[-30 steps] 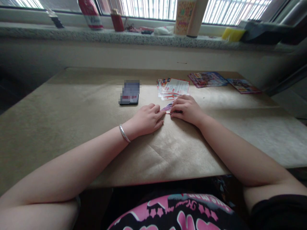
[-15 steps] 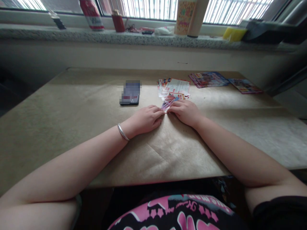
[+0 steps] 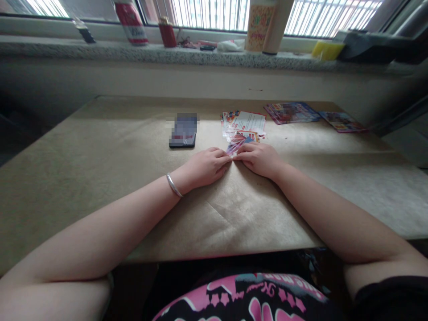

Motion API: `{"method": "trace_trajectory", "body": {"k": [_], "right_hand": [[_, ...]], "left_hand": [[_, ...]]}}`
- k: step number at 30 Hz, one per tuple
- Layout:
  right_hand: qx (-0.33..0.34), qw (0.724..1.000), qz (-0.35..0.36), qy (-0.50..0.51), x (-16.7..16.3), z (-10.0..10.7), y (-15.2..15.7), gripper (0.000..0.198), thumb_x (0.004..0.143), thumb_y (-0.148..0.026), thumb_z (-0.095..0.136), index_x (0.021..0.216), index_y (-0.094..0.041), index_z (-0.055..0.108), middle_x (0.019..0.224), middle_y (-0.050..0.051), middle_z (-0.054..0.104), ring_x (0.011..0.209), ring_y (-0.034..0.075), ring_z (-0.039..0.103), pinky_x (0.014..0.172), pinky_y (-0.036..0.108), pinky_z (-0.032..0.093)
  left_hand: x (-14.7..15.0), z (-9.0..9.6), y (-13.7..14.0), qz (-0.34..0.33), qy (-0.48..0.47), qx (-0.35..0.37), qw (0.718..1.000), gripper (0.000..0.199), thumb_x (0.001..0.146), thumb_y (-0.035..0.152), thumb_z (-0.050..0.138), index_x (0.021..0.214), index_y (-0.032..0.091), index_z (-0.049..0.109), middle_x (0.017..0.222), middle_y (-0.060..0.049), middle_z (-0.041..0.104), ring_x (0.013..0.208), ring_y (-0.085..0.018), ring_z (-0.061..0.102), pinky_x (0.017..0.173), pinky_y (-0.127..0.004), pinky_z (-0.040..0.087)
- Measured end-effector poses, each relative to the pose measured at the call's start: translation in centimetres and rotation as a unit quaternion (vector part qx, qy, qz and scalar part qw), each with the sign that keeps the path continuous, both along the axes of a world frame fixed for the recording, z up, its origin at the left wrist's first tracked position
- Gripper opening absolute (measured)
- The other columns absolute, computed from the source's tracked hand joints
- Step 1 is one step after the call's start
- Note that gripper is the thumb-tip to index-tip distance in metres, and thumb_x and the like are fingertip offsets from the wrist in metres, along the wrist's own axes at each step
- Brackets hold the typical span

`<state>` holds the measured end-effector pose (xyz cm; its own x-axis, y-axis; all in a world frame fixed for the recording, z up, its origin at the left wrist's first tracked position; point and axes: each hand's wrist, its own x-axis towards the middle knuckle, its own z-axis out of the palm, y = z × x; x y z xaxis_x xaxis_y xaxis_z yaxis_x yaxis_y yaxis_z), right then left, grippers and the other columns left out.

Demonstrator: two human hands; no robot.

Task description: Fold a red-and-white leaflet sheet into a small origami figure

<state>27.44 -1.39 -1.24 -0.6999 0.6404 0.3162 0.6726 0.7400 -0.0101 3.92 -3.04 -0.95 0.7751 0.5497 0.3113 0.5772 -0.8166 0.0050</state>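
A colourful printed paper (image 3: 238, 140), its near edges slanting to a point, lies on the table between my hands. My left hand (image 3: 210, 167), with a silver bangle at the wrist, has its fingers pressed together on the paper's near left edge. From the other side, my right hand (image 3: 259, 158) pinches the near tip, and its fingers cover the paper's right part. Both sets of fingertips almost meet there. Just beyond, several printed sheets (image 3: 250, 121) lie in a loose pile, partly behind the paper.
A phone (image 3: 183, 131) lies left of the sheets. Printed booklets (image 3: 290, 112) and another printed stack (image 3: 343, 121) sit at the table's back right. On the window sill (image 3: 187, 55) stand a red can (image 3: 131, 24), a red lighter-like item (image 3: 167, 33), a patterned cup (image 3: 259, 26) and a yellow object (image 3: 327, 50).
The view has shifted slightly. My left fingertips have slid a little to the right along the paper's edge, closer to my right fingertips. The other objects lie as before.
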Motion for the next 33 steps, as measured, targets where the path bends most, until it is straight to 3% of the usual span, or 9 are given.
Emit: {"method": "trace_trajectory", "body": {"k": [8,11,23,33], "right_hand": [[0.027,0.999,-0.015,-0.01,0.4,0.9,0.3,0.024,0.091,-0.029,0.058,0.099,-0.035,0.08,0.099,0.007,0.069,0.095,0.024,0.056,0.083,0.038,0.037],[0.009,1.0,-0.023,-0.006,1.0,1.1,0.6,0.024,0.09,-0.03,0.059,0.1,-0.037,0.08,0.092,0.006,0.068,0.089,0.023,0.055,0.082,0.037,0.036],[-0.061,0.997,-0.056,-0.004,4.5,1.0,2.1,0.027,0.09,-0.029,0.059,0.105,-0.039,0.078,0.095,0.004,0.069,0.086,0.02,0.058,0.081,0.033,0.041],[-0.07,0.996,-0.05,-0.012,5.0,1.1,2.1,0.029,0.091,-0.028,0.057,0.11,-0.04,0.076,0.098,0.004,0.067,0.087,0.019,0.057,0.08,0.031,0.041]], "left_hand": [[0.3,0.3,-0.1,0.011,0.02,-0.001,1.0,0.033,0.1,0.026,0.043,0.121,0.015,0.066,0.107,-0.011,0.068,0.101,-0.022,0.062,0.093,-0.038,0.054],[0.3,0.4,-0.2,0.01,0.022,-0.006,1.0,0.033,0.099,0.025,0.044,0.122,0.015,0.065,0.108,-0.011,0.068,0.102,-0.022,0.061,0.094,-0.038,0.053],[0.4,0.5,-0.1,0.003,0.014,-0.014,1.0,0.032,0.096,0.023,0.046,0.12,0.015,0.066,0.111,-0.011,0.068,0.104,-0.022,0.061,0.094,-0.038,0.053],[0.4,0.6,-0.2,-0.002,0.022,-0.008,1.0,0.032,0.098,0.024,0.044,0.119,0.014,0.065,0.11,-0.012,0.068,0.103,-0.022,0.061,0.094,-0.038,0.053]]}}
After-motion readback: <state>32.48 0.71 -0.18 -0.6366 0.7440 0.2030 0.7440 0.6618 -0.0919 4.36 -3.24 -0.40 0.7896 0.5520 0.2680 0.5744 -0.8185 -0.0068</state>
